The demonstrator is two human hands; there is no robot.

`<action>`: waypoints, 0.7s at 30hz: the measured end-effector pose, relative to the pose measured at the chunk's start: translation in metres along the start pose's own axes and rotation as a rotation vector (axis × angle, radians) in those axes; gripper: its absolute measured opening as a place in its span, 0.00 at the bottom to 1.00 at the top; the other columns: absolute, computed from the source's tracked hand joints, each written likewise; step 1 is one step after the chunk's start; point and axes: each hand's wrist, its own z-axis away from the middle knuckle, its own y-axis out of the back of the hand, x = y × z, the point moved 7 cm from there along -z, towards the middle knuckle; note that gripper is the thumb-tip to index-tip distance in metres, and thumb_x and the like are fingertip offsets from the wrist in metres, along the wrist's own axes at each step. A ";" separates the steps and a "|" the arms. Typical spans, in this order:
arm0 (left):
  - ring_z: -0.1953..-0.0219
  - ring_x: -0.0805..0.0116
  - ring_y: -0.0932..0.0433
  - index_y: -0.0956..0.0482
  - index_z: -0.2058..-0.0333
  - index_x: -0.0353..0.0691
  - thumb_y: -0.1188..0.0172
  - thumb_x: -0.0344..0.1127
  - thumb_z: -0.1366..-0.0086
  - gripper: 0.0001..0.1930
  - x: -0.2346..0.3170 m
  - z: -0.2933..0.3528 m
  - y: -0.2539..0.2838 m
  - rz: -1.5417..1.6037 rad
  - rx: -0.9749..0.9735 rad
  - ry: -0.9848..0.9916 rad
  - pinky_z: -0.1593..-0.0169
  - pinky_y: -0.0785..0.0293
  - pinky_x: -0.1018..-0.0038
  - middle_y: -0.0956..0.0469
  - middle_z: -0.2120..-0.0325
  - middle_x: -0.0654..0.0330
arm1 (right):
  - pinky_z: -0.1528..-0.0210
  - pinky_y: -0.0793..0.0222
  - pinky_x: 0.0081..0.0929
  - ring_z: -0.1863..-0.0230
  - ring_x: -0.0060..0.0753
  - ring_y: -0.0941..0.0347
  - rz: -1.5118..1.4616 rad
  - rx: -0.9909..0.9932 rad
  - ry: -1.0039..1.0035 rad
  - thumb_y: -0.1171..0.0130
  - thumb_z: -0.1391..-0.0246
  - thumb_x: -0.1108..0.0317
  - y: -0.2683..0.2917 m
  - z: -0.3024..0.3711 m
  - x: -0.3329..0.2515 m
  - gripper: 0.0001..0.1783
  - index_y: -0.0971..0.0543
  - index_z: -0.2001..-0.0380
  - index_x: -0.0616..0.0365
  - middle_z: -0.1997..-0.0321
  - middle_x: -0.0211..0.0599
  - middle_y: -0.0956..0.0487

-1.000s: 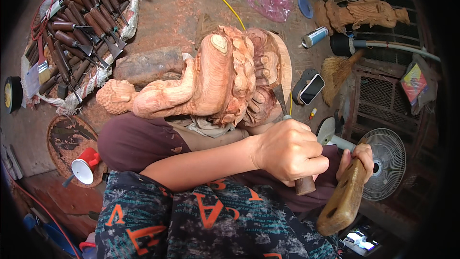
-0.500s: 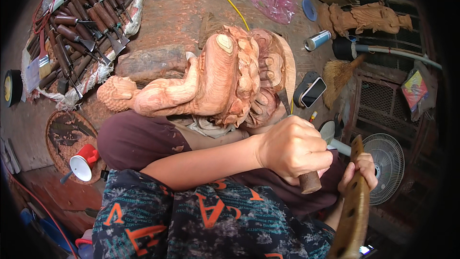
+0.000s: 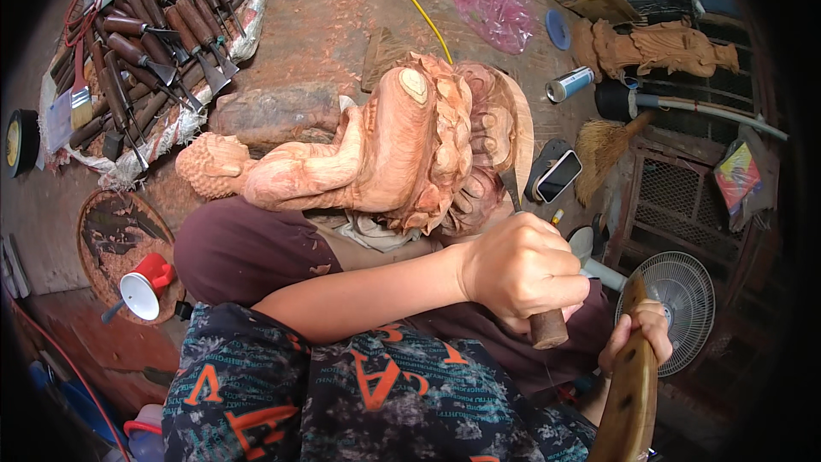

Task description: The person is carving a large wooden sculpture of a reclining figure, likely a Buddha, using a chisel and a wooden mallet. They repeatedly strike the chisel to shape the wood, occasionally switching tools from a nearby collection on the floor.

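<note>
My left hand is wrapped round a wood chisel; its handle butt sticks out below the fist. The blade points up at the base of a carved wooden statue, though I cannot tell whether it touches. Lying on its side in front of me, the statue has its curly head to the left and a petalled base to the right. Farther right, my right hand grips a long flat wooden mallet, held upright and apart from the chisel.
Many chisels lie piled on a sack at far left. Below them, a round basket of shavings carries a red-and-white mug. To the right are a phone, a spray can, a straw broom and a fan.
The mallet in my right hand has dropped a little, its upper end now lower. My left hand stays round the chisel, whose blade shows more. The whole view has shifted slightly.
</note>
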 end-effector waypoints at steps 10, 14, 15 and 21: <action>0.85 0.65 0.30 0.34 0.83 0.45 0.37 0.37 0.60 0.12 -0.002 -0.004 -0.002 -0.043 -0.018 0.008 0.82 0.34 0.69 0.36 0.87 0.65 | 0.72 0.39 0.35 0.78 0.32 0.41 0.145 -0.148 0.064 0.48 0.53 0.86 -0.008 -0.009 0.000 0.18 0.36 0.59 0.60 0.76 0.38 0.34; 0.85 0.65 0.30 0.34 0.83 0.45 0.37 0.37 0.59 0.13 -0.003 0.000 0.000 -0.078 -0.032 0.023 0.82 0.34 0.69 0.36 0.87 0.64 | 0.72 0.39 0.37 0.78 0.33 0.39 0.233 -0.224 -0.041 0.49 0.51 0.85 -0.015 0.003 0.008 0.19 0.38 0.57 0.60 0.75 0.41 0.33; 0.85 0.65 0.30 0.34 0.83 0.45 0.37 0.38 0.58 0.13 -0.003 -0.001 0.000 -0.079 -0.040 0.028 0.82 0.34 0.69 0.36 0.87 0.64 | 0.72 0.39 0.37 0.78 0.33 0.39 0.093 -0.154 0.017 0.49 0.51 0.85 -0.012 0.002 0.006 0.19 0.38 0.57 0.60 0.75 0.41 0.33; 0.84 0.64 0.29 0.34 0.82 0.44 0.36 0.37 0.58 0.13 -0.006 -0.006 -0.002 -0.074 -0.013 0.052 0.81 0.33 0.69 0.35 0.87 0.64 | 0.80 0.39 0.31 0.83 0.37 0.36 0.393 -0.240 -0.013 0.41 0.55 0.83 -0.021 -0.008 0.014 0.15 0.34 0.65 0.62 0.82 0.39 0.32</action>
